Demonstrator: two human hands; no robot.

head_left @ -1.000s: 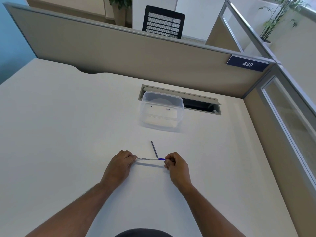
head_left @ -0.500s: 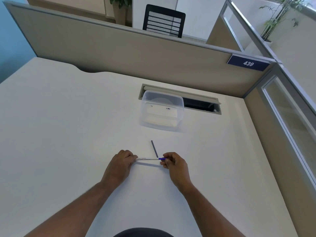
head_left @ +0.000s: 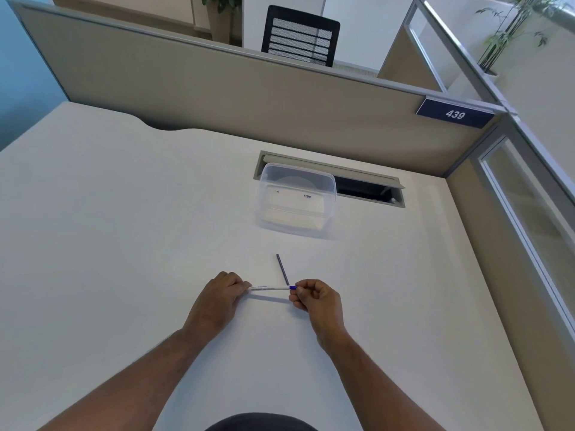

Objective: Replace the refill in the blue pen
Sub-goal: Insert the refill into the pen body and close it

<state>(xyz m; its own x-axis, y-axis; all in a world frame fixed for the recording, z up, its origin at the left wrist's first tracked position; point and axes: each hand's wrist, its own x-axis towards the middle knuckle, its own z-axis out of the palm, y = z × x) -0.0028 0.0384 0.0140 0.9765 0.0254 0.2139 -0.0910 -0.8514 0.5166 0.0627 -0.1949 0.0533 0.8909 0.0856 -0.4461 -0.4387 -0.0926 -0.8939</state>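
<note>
- Across the bottom of the view spreads a white desk [head_left: 109, 244], bounded at the back by a beige partition [head_left: 249, 98] carrying a dark plate numbered 439 [head_left: 455, 114].
- Beyond the partition stand a black mesh chair [head_left: 300, 35] and potted plants [head_left: 510, 29].
- A cable hatch [head_left: 367, 189] is cut into the desk, and a clear plastic container [head_left: 297, 197] sits at its left end.
- The pen [head_left: 270, 288], white-barrelled with a blue end, is held level just above the desk between both hands.
- The left hand [head_left: 217, 303] has its fingers curled, pinching the white end.
- The right hand [head_left: 317, 301] pinches the blue end with thumb and fingertips.
- A thin dark refill [head_left: 282, 269] lies on the desk just beyond the fingers, its near end close behind the pen's blue end.
</note>
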